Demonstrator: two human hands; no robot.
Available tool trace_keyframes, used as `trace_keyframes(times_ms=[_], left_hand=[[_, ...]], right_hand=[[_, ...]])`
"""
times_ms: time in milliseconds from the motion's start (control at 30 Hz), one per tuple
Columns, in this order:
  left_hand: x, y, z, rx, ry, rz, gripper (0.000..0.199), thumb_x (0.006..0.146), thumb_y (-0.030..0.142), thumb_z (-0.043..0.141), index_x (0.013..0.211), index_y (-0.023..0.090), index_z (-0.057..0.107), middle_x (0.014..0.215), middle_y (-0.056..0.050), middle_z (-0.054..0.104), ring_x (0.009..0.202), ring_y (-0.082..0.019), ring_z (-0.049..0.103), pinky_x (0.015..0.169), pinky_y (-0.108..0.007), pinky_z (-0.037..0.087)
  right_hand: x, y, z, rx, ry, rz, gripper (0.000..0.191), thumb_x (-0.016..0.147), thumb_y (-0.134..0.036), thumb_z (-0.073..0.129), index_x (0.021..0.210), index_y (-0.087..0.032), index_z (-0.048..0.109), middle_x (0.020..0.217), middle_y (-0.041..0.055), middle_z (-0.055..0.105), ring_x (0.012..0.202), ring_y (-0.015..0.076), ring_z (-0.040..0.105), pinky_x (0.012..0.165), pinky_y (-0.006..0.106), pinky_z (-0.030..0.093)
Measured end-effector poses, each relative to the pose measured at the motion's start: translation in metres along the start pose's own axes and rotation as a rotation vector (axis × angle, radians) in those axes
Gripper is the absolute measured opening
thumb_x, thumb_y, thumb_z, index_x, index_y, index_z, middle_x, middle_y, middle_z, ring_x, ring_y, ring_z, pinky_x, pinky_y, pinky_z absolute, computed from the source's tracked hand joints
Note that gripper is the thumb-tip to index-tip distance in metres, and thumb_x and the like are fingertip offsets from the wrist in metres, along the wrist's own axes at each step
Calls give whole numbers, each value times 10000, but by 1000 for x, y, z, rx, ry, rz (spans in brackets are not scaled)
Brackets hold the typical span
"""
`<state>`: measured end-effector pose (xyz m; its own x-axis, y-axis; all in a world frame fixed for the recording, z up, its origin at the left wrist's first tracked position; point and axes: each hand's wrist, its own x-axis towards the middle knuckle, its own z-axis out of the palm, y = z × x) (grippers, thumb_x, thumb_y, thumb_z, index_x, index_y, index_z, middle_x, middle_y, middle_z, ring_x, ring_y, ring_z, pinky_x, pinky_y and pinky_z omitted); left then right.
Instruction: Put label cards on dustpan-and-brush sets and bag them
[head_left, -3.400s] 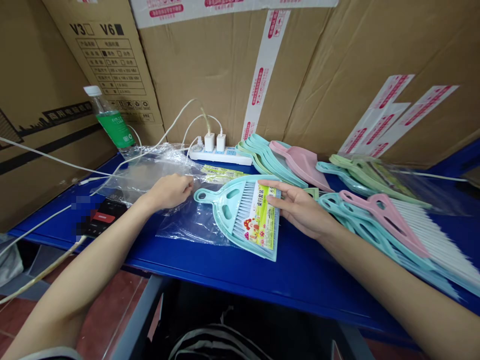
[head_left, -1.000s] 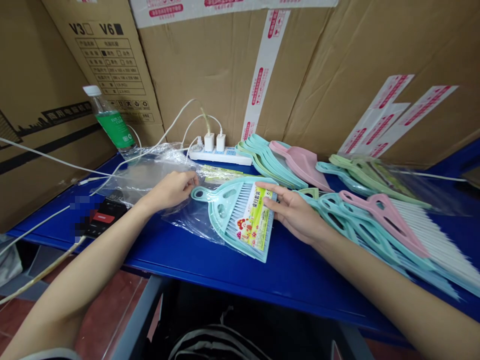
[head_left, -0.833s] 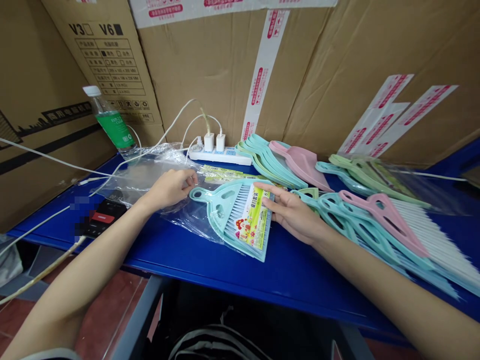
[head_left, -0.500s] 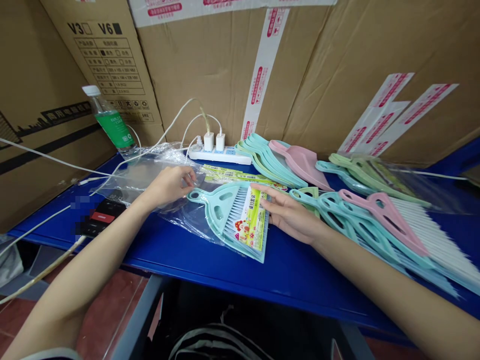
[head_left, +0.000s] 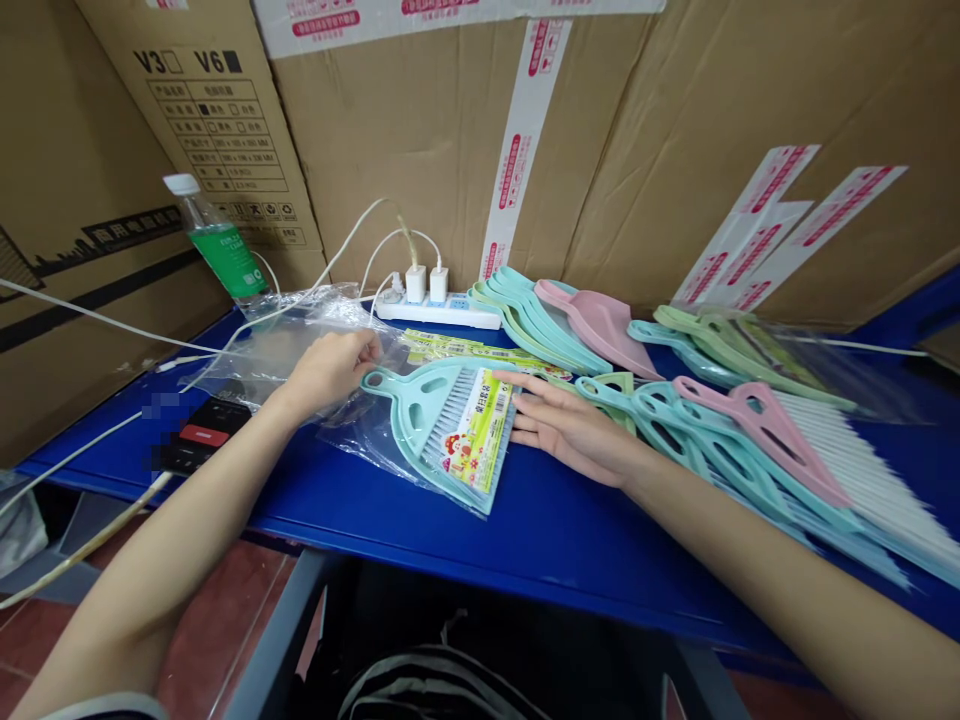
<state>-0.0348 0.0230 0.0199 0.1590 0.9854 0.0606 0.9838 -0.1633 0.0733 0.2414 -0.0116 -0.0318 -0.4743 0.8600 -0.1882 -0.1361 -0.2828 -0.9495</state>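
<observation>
So the left hand (head_left: 330, 372) is curled up on the clear plastic bag (head_left: 296, 345), right by the hanging loop of the mint dustpan (head_left: 424, 405), though I honestly can't tell if the fingers are pinching the film, and the right hand (head_left: 574, 430) has its fingers spread out at the wide end, by the yellow-green label card (head_left: 478, 428), not wrapped around anything. The dustpan lies at the middle of the blue table (head_left: 420, 545) with its brush (head_left: 448, 420) nested in it and the card across the bristles, while a pile of brushes (head_left: 757, 455) sits off to the right and stacked dustpans (head_left: 544, 320) lie behind, next to the white power strip (head_left: 439, 309).
</observation>
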Motion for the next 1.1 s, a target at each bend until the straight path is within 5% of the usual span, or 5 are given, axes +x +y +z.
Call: trace_keyframes(times_ms=[200,567,700,1100], left_hand=[[-2,2,-6,183,12,-85,200,840,164,483,979,221,615,946,-89,716,884,-271,670,636,-306,399],[-1,-10,-1,268,43,-114,309,831,128,442,1081,217,601,1008,-128,707,885,-282,672,672,-326,446],[-2,-9,-1,266,27,-136,332,823,125,467,1112,206,609,1047,-139,697,922,-286,674,695,-327,467],[-3,-4,-2,296,-22,-104,327,822,131,461,995,250,712,1031,-116,702,935,-299,677,715,-331,496]], right_hand=[[-1,2,-2,-13,24,-16,383,859,-218,636,1233,-290,593,1126,53,683,1121,215,654,1072,463,453],[-1,2,-7,-101,-8,-41,323,862,-225,633,1181,-273,619,1264,86,625,1245,236,576,1093,463,434],[-2,1,-10,-348,-41,-124,353,843,-251,652,1193,-277,624,1250,82,640,1231,240,584,1049,462,481],[-11,-3,-3,-1390,-222,-690,420,883,-87,401,1099,-244,725,1175,77,717,1048,252,687,920,443,547]])
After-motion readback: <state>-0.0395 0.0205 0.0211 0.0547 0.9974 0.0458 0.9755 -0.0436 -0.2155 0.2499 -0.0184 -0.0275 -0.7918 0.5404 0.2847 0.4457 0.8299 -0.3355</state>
